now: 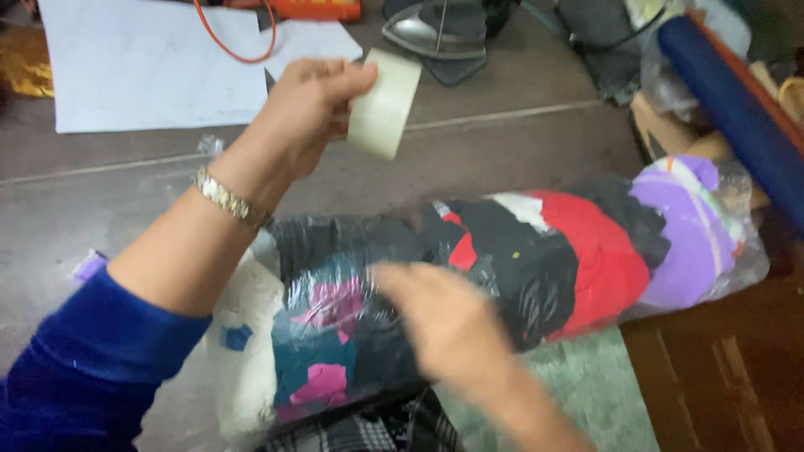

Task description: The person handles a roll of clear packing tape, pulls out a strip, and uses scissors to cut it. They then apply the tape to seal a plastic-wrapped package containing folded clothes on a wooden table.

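Observation:
My left hand is raised above the table and grips a roll of clear packing tape between thumb and fingers. A gold bracelet sits on that wrist and a blue sleeve covers the forearm. Below lies a long clear plastic bag stuffed with black, red, purple, pink and teal fabric scraps. My right hand is blurred, fingers spread, resting flat on the bag's middle.
White paper sheets lie at the back left with an orange cord over them. A metal iron sits at the back centre. A blue roll lies at the right. Green cloth shows under the bag.

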